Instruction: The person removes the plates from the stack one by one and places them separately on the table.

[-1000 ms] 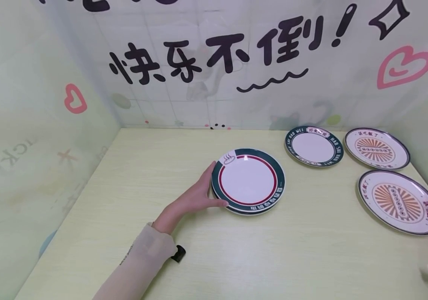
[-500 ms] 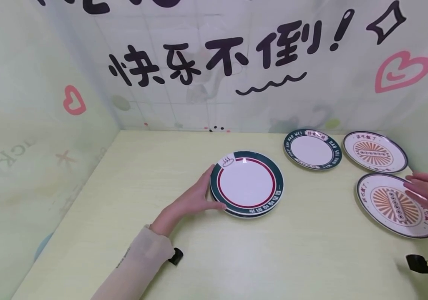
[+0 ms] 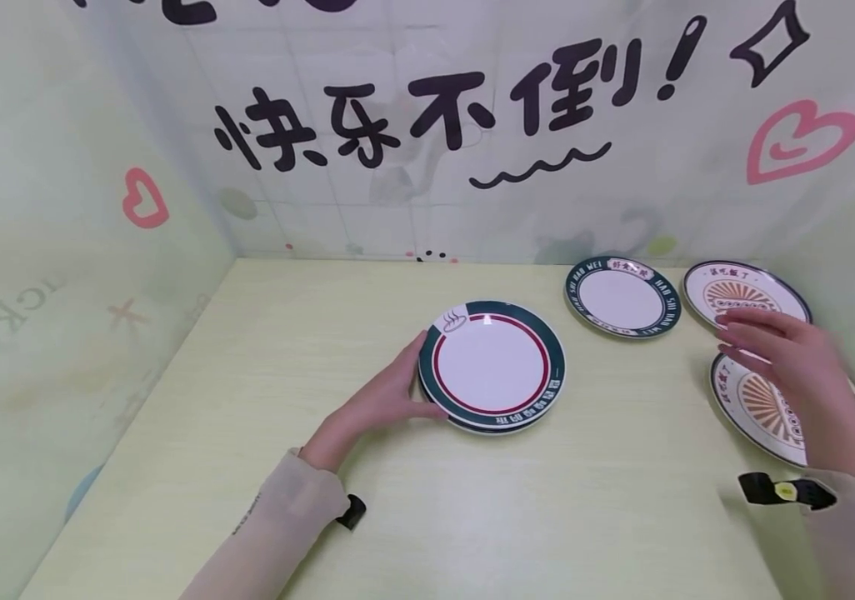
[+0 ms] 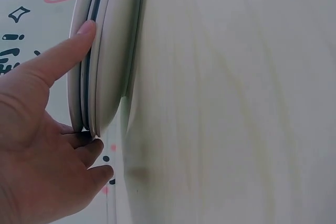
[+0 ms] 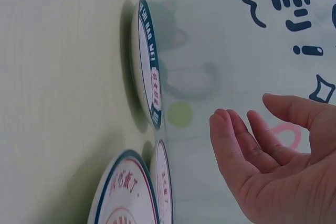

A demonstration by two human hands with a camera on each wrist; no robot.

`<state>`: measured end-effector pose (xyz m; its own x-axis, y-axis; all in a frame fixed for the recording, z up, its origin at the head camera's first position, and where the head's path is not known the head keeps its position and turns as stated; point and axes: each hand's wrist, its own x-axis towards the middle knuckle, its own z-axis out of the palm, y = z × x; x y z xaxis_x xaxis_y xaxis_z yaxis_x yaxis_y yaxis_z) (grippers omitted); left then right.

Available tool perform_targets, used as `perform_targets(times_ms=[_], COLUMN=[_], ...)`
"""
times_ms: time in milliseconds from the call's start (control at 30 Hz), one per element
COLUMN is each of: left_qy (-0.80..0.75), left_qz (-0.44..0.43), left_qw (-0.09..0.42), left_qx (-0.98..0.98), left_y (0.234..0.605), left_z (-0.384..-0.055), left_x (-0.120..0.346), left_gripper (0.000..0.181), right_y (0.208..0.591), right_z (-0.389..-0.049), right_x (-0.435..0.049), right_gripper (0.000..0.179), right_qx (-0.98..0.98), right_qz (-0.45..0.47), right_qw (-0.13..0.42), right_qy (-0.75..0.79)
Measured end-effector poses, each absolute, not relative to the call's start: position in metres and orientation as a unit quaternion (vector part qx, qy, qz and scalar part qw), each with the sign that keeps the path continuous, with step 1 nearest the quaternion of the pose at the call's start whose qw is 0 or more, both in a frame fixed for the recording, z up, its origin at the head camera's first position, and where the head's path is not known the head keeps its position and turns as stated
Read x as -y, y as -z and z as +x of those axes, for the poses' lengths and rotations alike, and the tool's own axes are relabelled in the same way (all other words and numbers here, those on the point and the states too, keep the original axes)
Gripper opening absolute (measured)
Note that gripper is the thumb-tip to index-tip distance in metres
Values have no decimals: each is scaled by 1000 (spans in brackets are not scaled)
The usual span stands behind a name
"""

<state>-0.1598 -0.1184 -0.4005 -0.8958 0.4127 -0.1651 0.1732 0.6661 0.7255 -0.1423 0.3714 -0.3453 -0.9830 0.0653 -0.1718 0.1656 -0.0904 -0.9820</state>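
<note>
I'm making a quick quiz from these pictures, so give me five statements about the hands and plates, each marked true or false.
1. The left hand grips a stack of plates. True.
2. The right hand holds a plate. False: its fingers hold nothing.
3. The stack's top plate has a red ring inside its green rim. True.
4. In the head view, the HAO SHI HAO WEI plate lies left of the stack. False: it lies right of it.
5. The front sunburst plate is partly hidden by a hand in the head view. True.
</note>
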Motion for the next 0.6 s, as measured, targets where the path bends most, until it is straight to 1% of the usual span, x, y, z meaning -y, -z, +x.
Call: perform_targets(times_ms=[100, 233, 400, 500, 600], left_qy=[-375, -376, -378, -379, -376], left_qz=[160, 159, 162, 162, 159], left_qw=[161, 161, 162, 163, 163], left_qx=[-899, -899, -897, -896, -898], left_y=[400, 400, 400, 400, 400], left_z=[-160, -160, -160, -160, -160], left_x=[118, 118, 117, 117, 118], left_gripper=[123, 123, 122, 122, 121], right_y=[346, 350, 351, 351, 352], right_z=[-148, -155, -162, -164, -166], right_x=[-361, -347, -329, -320, -310], right_gripper=[18, 18, 19, 24, 34], right_qx=[-662, -668, -690, -705, -723], right_qz=[59, 27, 23, 27, 30], right_qw=[47, 48, 51, 59, 66], right_qy=[746, 742, 722, 706, 687])
